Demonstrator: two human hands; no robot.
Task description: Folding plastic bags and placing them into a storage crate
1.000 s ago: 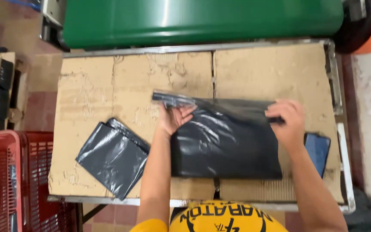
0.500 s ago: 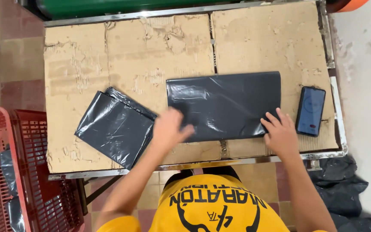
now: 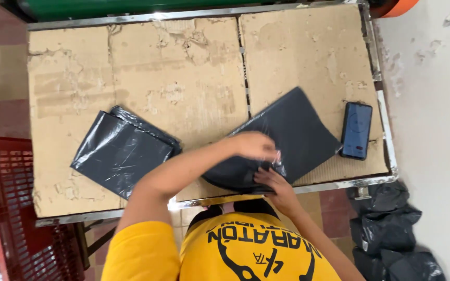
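A folded black plastic bag (image 3: pixel 287 132) lies slanted on the cardboard-covered table (image 3: pixel 173 78), its near end bunched at the front edge. My left hand (image 3: pixel 253 145) reaches across and grips the bag's near end from above. Just below it, my right hand (image 3: pixel 272 182) holds the same bunched edge from the table's front. A stack of folded black bags (image 3: pixel 121 151) lies to the left, apart from both hands. A dark phone (image 3: pixel 356 130) rests to the right of the bag.
A red plastic crate (image 3: pixel 6 218) stands on the floor at the left. Crumpled black bags (image 3: pixel 391 229) lie on the floor at the lower right. A green container (image 3: pixel 131 6) sits beyond the table's far edge.
The bag was lying flat and square with my hands smoothing its near edge. Now it is turned at a slant and both hands have gathered its near left end.
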